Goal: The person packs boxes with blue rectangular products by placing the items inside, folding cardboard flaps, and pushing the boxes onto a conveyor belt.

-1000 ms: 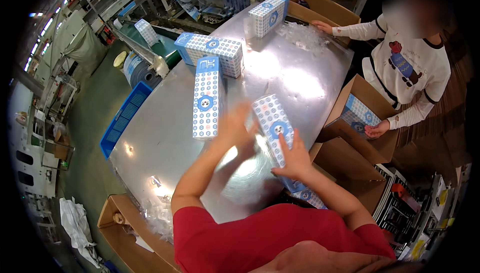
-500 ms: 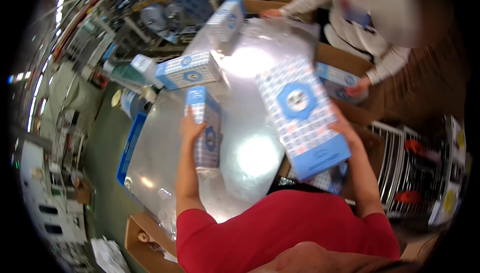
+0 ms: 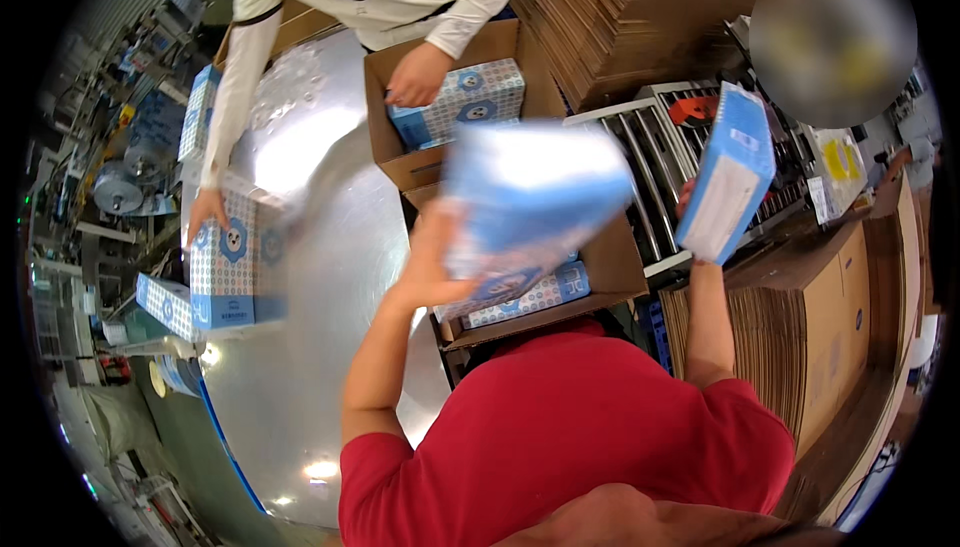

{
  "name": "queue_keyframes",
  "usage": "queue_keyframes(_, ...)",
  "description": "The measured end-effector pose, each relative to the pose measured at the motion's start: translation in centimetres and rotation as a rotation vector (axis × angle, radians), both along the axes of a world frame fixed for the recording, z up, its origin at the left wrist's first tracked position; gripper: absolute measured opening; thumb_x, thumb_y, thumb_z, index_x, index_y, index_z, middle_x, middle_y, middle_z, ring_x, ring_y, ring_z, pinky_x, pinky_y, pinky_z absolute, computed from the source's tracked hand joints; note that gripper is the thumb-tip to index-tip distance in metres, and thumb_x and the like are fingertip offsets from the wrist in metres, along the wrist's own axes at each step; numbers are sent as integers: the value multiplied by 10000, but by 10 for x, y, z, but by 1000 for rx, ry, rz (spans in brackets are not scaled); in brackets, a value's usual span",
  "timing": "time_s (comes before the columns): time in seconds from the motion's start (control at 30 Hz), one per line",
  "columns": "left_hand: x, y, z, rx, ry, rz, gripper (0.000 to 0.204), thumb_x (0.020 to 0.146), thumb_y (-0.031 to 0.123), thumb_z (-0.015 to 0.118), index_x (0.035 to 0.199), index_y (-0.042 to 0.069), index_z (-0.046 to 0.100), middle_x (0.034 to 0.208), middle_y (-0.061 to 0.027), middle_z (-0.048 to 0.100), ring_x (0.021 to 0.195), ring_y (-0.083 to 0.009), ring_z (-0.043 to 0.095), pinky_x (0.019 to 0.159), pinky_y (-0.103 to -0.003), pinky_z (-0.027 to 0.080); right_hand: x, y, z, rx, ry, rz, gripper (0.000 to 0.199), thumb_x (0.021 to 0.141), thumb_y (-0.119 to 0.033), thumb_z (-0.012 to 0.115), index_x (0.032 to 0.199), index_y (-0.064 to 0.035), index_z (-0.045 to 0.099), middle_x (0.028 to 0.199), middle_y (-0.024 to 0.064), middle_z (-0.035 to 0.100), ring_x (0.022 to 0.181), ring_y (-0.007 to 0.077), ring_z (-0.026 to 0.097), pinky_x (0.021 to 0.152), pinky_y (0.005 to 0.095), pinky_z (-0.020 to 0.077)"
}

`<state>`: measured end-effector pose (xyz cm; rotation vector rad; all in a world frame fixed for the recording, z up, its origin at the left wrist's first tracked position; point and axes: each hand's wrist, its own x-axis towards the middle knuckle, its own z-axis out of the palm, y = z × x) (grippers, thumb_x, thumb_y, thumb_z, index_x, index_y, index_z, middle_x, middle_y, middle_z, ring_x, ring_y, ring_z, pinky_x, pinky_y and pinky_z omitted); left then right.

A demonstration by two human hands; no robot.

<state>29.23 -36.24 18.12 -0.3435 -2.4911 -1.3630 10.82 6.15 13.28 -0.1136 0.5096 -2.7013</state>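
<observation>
My left hand (image 3: pixel 432 257) grips a blue-and-white rectangular pack (image 3: pixel 540 182), smeared by motion, over an open cardboard carton (image 3: pixel 625 257). More packs (image 3: pixel 545 292) of the same pattern lie inside that carton. Out to the right, my right hand (image 3: pixel 688 205) holds a second blue-and-white pack (image 3: pixel 735 172) tilted on end above the roller conveyor. Its fingers are partly hidden behind the pack.
Across the metal table (image 3: pixel 330 347) a co-worker's hand touches packs in another carton (image 3: pixel 390 142); their other hand rests on a standing pack (image 3: pixel 225 257). A roller conveyor (image 3: pixel 640 187) and stacked flat cardboard (image 3: pixel 750 347) are at right.
My view has turned to the right. Both my hands have swung rightward with their packs, the left one leaving the tabletop for the carton. The co-worker has reached to a pack on the table.
</observation>
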Motion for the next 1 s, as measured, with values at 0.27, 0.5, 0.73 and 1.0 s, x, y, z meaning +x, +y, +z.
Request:
queue_keyframes(0.27,-14,84,-163,-321,-740,-679,890,728,402,662,1419,91,195,1311,-241,350,1205,-391,371,1013,-408,312,64,-33,62,995,290,210,982,546,-209,816,1353,-3,297,1292,161,435,1197,278,433,970,406,391)
queue_keyframes(0.5,-17,150,-165,33,-98,-414,963,691,447,692,1404,53,176,1365,-245,277,1253,-406,303,1031,-524,231,56,-112,112,929,815,435,1189,603,-171,781,1439,-59,-58,1415,201,259,1284,272,317,1036,386,252)
queue_keyframes(0.73,-12,123,-125,148,150,-320,1018,646,451,740,1384,22,185,1401,-256,205,1274,-415,265,1027,-588,194,35,-46,89,826,530,-85,970,610,-243,798,1358,-10,228,1347,151,335,1245,227,348,1026,368,284)
queue_keyframes(1.0,-40,136,-127,282,-198,-235,997,603,209,701,1406,13,144,1290,-236,325,1182,-394,362,1001,-440,303,8,5,111,605,433,-316,827,602,-230,782,1267,-31,333,1297,169,374,1195,258,384,987,387,312)
